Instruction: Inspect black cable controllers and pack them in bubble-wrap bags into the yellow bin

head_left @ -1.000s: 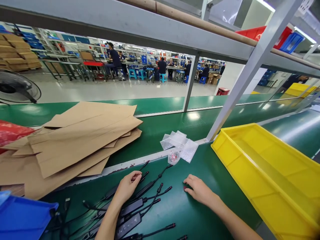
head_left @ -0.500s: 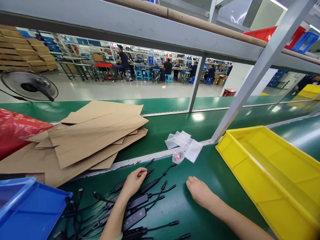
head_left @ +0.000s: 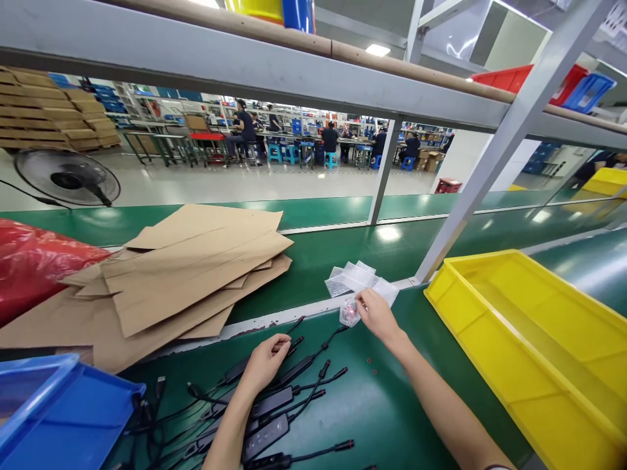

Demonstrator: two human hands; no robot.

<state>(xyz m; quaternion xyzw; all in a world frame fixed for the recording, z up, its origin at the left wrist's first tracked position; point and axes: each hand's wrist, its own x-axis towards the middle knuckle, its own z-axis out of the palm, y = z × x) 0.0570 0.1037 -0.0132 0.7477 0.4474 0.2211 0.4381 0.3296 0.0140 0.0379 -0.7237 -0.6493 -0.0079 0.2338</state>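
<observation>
My left hand (head_left: 267, 361) hovers over black cables with inline control boxes (head_left: 267, 436), its fingers curled and pressed together. Whatever it may hold is hidden. Cable ends with red-ringed black connectors (head_left: 343, 445) point to the right. At the edge of a small clear plastic bag (head_left: 349, 316) with tiny red pieces inside, my right hand (head_left: 378, 314) has its fingers bent together; what lies between the fingertips cannot be made out. Two small red rings (head_left: 375, 371) lie on the green surface below this hand. Bubble-wrap pouches (head_left: 349, 277) lie just behind the bag.
To the right stands a yellow bin (head_left: 470, 313); at the lower left is a blue bin (head_left: 73, 411). Flat cardboard sheets (head_left: 196, 281) are stacked beside a red plastic bag (head_left: 39, 267). A slanted metal post (head_left: 490, 156) rises behind the work surface. People sit at far benches.
My right hand has moved up and away from me to the small plastic bag. Two red rings now show where it was. My left hand stays about where it was.
</observation>
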